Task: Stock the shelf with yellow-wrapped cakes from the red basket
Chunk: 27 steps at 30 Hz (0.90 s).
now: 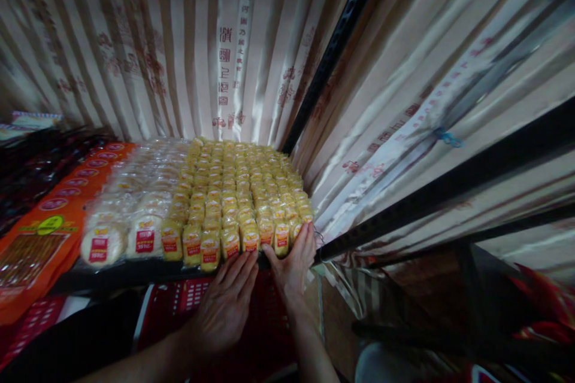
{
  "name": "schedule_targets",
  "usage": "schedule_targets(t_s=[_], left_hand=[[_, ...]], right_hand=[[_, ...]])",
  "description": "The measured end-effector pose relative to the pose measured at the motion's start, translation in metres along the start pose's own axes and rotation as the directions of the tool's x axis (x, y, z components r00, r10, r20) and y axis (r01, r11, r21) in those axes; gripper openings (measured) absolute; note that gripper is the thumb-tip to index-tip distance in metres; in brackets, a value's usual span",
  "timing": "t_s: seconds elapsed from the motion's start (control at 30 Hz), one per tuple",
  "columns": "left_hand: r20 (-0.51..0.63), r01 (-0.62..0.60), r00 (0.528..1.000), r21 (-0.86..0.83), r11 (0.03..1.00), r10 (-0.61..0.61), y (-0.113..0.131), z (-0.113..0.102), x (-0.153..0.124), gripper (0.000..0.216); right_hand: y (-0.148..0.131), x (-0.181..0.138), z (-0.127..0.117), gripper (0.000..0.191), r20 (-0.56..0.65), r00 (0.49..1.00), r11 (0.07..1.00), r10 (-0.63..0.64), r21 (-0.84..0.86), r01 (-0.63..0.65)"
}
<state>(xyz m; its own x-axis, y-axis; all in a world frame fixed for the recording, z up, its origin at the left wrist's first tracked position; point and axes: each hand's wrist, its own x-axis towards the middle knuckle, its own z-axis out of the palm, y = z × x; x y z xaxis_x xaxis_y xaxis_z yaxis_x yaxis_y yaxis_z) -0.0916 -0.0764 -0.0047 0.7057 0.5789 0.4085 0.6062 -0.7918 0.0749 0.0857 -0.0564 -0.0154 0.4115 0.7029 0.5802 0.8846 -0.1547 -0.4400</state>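
Note:
Rows of small yellow wrapped cakes [231,191] with red labels fill the right end of a dark shelf [148,267]. My left hand [227,302] lies flat with fingers stretched out, the tips at the lower front of the yellow packs. At the front right corner, my right hand [291,263] has its thumb and fingers spread against the end packs [281,236]. Its fingers lie along their right side. Neither hand lifts a pack. Left of the yellow rows stand round white wrapped cakes [144,236] with red labels.
Orange snack bags [49,221] and dark packages [40,161] lie farther left. A printed pale curtain [179,42] hangs behind, with a black metal post [336,54] at the shelf corner. Below the shelf sits a red basket [175,299]. A dark rail [449,197] runs right.

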Motion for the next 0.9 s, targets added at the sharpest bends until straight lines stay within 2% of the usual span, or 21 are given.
schedule_targets(t_s=[0.37,0.43,0.63,0.9], left_hand=[[-0.013,-0.005,1.0,-0.022,1.0,0.005,0.0,-0.003,0.004,0.047],[-0.015,-0.008,1.0,-0.02,1.0,0.007,0.0,-0.004,0.003,0.047],[-0.028,-0.016,1.0,-0.027,1.0,0.015,0.0,-0.003,0.002,0.047],[-0.028,-0.022,0.999,-0.02,1.0,0.021,0.0,-0.001,0.0,0.046]], right_hand=[[0.0,0.001,0.0,0.096,-0.027,0.999,0.999,0.022,0.039,-0.021],[-0.001,0.001,-0.002,0.092,-0.019,0.999,0.997,0.029,0.065,-0.028],[-0.005,0.002,-0.009,0.06,-0.019,0.996,0.989,0.087,0.121,-0.084],[-0.007,-0.007,-0.026,0.052,-0.017,1.0,0.998,-0.009,0.068,0.01]])
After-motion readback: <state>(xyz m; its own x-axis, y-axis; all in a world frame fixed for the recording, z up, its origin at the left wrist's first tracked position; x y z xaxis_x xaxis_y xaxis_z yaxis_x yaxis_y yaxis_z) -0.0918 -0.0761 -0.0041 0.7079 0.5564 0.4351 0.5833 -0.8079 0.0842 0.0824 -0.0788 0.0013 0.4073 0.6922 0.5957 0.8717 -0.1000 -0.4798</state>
